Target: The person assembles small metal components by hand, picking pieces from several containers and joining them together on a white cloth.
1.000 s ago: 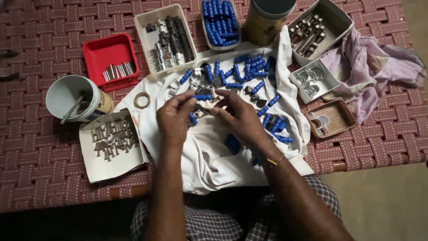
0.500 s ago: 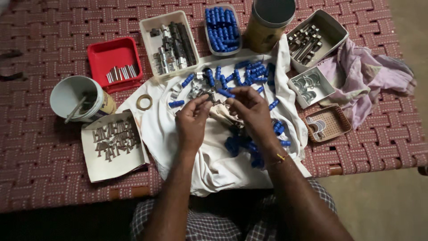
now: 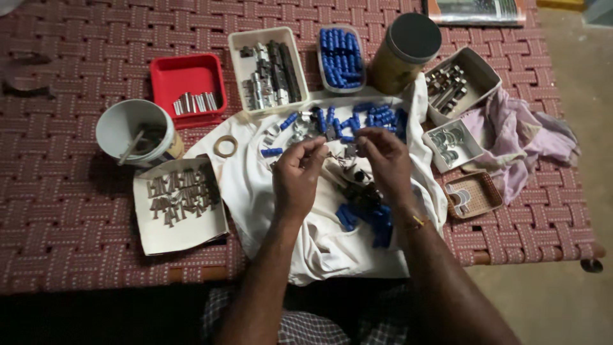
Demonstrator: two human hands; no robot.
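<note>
- While both hands are hovering over the white cloth (image 3: 319,243), the left hand (image 3: 299,179) is pinching its fingertips narrowly on something too small to make out.
- The right hand (image 3: 386,163) is curling its fingers likewise; whether it is gripping anything I cannot tell.
- The loose blue sleeves (image 3: 373,116) are lying just beyond both sets of fingertips, long axes pointing mixed ways, nearer the right hand.
- Another blue pile (image 3: 367,220) is sitting under the right wrist.

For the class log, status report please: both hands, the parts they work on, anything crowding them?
Left hand and right hand both pinching small parts over the white cloth. Loose blue caps scattered beyond the fingertips. Blue pile under the right wrist.
</note>
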